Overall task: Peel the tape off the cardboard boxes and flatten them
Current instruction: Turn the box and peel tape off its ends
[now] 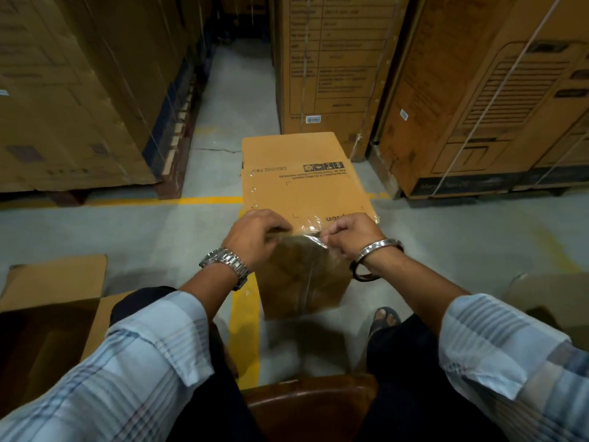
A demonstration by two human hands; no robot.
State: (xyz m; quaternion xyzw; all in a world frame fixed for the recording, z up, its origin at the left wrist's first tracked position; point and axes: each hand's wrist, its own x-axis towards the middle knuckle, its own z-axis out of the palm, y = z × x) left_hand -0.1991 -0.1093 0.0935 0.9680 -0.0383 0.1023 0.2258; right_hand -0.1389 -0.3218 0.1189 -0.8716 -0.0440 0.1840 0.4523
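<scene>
A long brown cardboard box [302,193] printed "CEILING FAN" lies in front of me on the floor, its near end raised toward my lap. My left hand [255,232] grips the near top edge of the box, fingers curled over it. My right hand [347,236] pinches a strip of clear tape [310,231] at the same edge, and the tape is lifted and crinkled between the two hands. More clear tape runs down the shaded near end face [302,282] of the box.
An open cardboard box [54,307] stands at my left, another piece of cardboard [548,298] at my right. Tall stacked cartons [63,100] wall the left, others [478,100] the right and back, with a narrow aisle between. Yellow lines [242,330] mark the concrete floor. I sit on a wooden stool [312,406].
</scene>
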